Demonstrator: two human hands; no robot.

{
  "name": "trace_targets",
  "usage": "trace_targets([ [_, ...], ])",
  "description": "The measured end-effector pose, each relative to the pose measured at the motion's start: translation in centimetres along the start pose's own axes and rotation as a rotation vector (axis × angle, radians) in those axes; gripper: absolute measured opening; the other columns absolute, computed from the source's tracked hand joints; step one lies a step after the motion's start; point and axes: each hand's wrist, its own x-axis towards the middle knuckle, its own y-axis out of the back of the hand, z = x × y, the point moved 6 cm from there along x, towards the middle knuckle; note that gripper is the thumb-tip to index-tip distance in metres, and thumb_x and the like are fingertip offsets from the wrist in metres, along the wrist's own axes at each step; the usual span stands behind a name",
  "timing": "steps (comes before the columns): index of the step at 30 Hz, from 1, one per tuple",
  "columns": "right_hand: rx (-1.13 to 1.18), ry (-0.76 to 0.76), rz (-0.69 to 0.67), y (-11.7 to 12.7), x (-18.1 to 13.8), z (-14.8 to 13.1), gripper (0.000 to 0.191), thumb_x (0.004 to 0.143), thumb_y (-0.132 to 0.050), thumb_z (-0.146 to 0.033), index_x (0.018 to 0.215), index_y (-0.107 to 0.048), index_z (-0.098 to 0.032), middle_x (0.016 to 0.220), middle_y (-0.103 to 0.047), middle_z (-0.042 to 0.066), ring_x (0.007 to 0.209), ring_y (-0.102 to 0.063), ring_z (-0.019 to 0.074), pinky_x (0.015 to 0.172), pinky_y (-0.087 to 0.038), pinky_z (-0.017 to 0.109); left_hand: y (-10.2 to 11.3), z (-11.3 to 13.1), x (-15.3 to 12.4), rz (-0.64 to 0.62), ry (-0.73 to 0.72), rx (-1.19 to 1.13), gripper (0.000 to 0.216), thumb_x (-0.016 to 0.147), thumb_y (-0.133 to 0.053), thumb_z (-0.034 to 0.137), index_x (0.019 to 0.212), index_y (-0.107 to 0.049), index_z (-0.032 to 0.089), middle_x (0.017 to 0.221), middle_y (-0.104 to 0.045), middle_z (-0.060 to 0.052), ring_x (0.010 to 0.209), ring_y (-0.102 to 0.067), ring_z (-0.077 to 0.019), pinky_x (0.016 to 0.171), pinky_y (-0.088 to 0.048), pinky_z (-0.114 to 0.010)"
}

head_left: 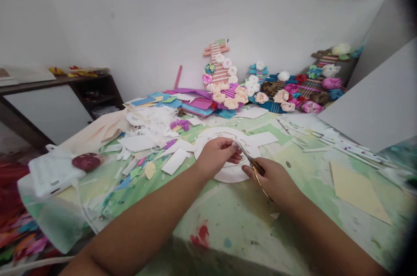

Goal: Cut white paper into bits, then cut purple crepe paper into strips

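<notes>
A white paper ring (208,136) lies on the paint-stained green table (234,219). My left hand (215,155) rests on the ring, fingers curled and pinching its inner edge. My right hand (273,179) is closed round the gold handles of small scissors (251,162). The blades point up and left, reaching the paper right beside my left fingertips.
White and coloured paper scraps (153,137) pile at the left, with a white phone case (52,172) near the left edge. Paper-flower crafts (260,85) line the back wall. A yellow sheet (356,189) and a grey board (374,102) are at the right.
</notes>
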Motion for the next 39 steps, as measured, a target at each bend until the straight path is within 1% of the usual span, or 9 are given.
trace_targets([
  [4,-0.035,-0.004,-0.004,-0.1,0.1,0.2,0.038,0.069,-0.034,-0.052,0.051,-0.035,-0.019,0.048,-0.044,-0.002,0.045,-0.037,0.0098,0.043,-0.022,0.021,0.2,-0.1,0.0,0.019,0.003,0.037,0.017,0.066,-0.055,0.027,0.067,-0.055,0.01,0.056,-0.056,-0.002,0.049,-0.054,-0.0084,0.054,-0.047,-0.023],
  [9,-0.143,-0.016,0.023,0.3,0.0,0.2,0.042,0.068,-0.033,-0.056,0.047,-0.033,-0.019,0.045,-0.043,-0.001,0.043,-0.035,0.0095,0.043,-0.019,0.022,0.8,0.5,-0.1,0.102,-0.055,0.136,0.014,0.065,-0.055,0.025,0.064,-0.057,0.011,0.055,-0.056,-0.001,0.049,-0.052,-0.0067,0.052,-0.045,-0.019],
  [14,-0.221,0.002,0.045,0.5,-0.2,-0.1,0.045,0.069,-0.029,-0.057,0.049,-0.039,-0.019,0.049,-0.047,0.001,0.045,-0.037,0.0105,0.044,-0.019,0.023,1.0,0.8,-0.2,0.139,-0.092,0.206,0.011,0.063,-0.055,0.023,0.064,-0.06,0.013,0.058,-0.057,-0.001,0.052,-0.052,-0.008,0.052,-0.045,-0.019],
  [18,-0.276,0.027,0.036,0.3,-0.2,-0.2,0.046,0.071,-0.026,-0.057,0.052,-0.045,-0.019,0.052,-0.05,0.003,0.047,-0.041,0.0116,0.043,-0.018,0.024,1.1,0.8,-0.3,0.165,-0.104,0.228,0.01,0.062,-0.055,0.022,0.061,-0.059,0.014,0.053,-0.055,0.001,0.05,-0.051,-0.0077,0.051,-0.044,-0.019],
  [21,-0.306,0.022,0.028,0.3,-0.2,-0.1,0.046,0.07,-0.027,-0.057,0.053,-0.046,-0.019,0.052,-0.049,0.003,0.048,-0.042,0.0123,0.043,-0.018,0.024,1.1,0.8,-0.4,0.162,-0.111,0.236,0.011,0.063,-0.054,0.022,0.059,-0.058,0.014,0.051,-0.054,0.001,0.048,-0.05,-0.0072,0.05,-0.043,-0.018],
  [24,-0.32,0.013,0.018,0.2,-0.1,0.1,0.045,0.07,-0.027,-0.058,0.052,-0.043,-0.019,0.051,-0.049,0.002,0.048,-0.042,0.0126,0.043,-0.018,0.024,1.0,0.7,-0.4,0.141,-0.099,0.232,0.012,0.064,-0.054,0.024,0.06,-0.058,0.013,0.051,-0.054,0.001,0.048,-0.05,-0.007,0.05,-0.042,-0.018],
  [28,-0.309,0.036,0.007,0.0,-0.1,0.2,0.045,0.07,-0.027,-0.058,0.051,-0.041,-0.019,0.051,-0.049,0.002,0.048,-0.042,0.0125,0.044,-0.019,0.024,0.8,0.8,-0.5,0.13,-0.078,0.218,0.014,0.064,-0.053,0.023,0.056,-0.056,0.013,0.049,-0.053,0.001,0.046,-0.047,-0.0058,0.049,-0.041,-0.017],
  [32,-0.301,0.023,0.013,-0.1,0.0,0.4,0.045,0.07,-0.028,-0.058,0.051,-0.041,-0.019,0.051,-0.049,0.002,0.048,-0.042,0.0125,0.044,-0.019,0.024,0.7,0.6,-0.5,0.129,-0.063,0.171,0.013,0.063,-0.054,0.024,0.056,-0.056,0.012,0.049,-0.051,0.002,0.046,-0.047,-0.0057,0.049,-0.041,-0.018],
  [39,-0.318,0.004,0.006,-0.5,0.1,0.5,0.045,0.07,-0.028,-0.057,0.051,-0.042,-0.019,0.052,-0.051,0.003,0.047,-0.043,0.0124,0.044,-0.02,0.024,0.7,-0.4,0.0,0.108,-0.026,0.082,0.012,0.062,-0.055,0.023,0.057,-0.055,0.012,0.05,-0.05,0.002,0.047,-0.047,-0.0061,0.05,-0.042,-0.02],
])
